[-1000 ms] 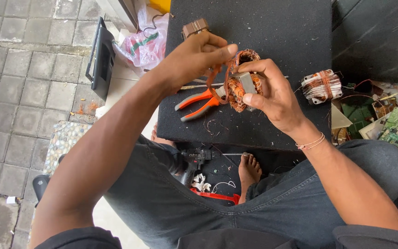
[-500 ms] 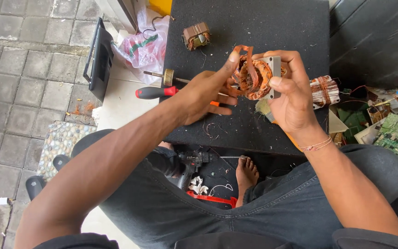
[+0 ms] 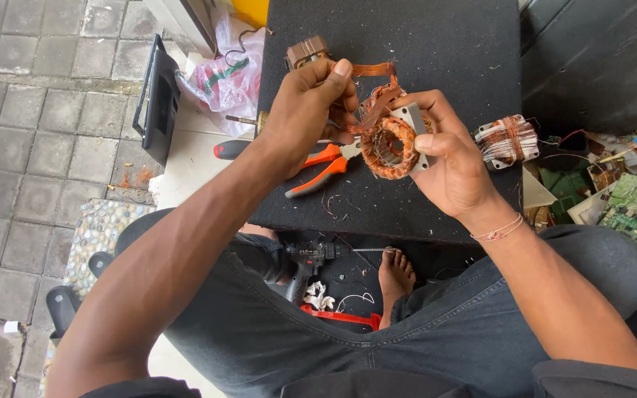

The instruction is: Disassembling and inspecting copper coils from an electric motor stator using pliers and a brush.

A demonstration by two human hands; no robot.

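The person's right hand [image 3: 451, 158] is gripping a round motor stator wound with copper wire [image 3: 391, 144], fingers wrapped around its grey metal frame, holding it in the air just above the black counter [image 3: 436, 44]. The left hand [image 3: 311, 110] is closed in a fist, pinching a strip of flat copper-coloured winding [image 3: 374, 71] that is arching from the stator up toward the thumb. Compared with half a second ago, the left hand is sitting higher and further left, and the strip is stretching out longer between the two hands; the stator is turned so its open bore is facing the camera more squarely.

Under the left wrist, orange-handled pliers [image 3: 318, 166] are lying on the counter, with a red-and-black-handled screwdriver [image 3: 234, 149] just beside them at the counter's left edge. A small brown wound coil block [image 3: 305, 51] is resting behind the left hand, and a second copper-wound stator [image 3: 508, 140] is sitting near the counter's right edge, apart from the right hand. Green circuit boards [image 3: 632, 203] are piled at the far right. Below the counter, a black cordless drill [image 3: 305, 262] is lying on the floor by the person's bare foot [image 3: 394, 276].
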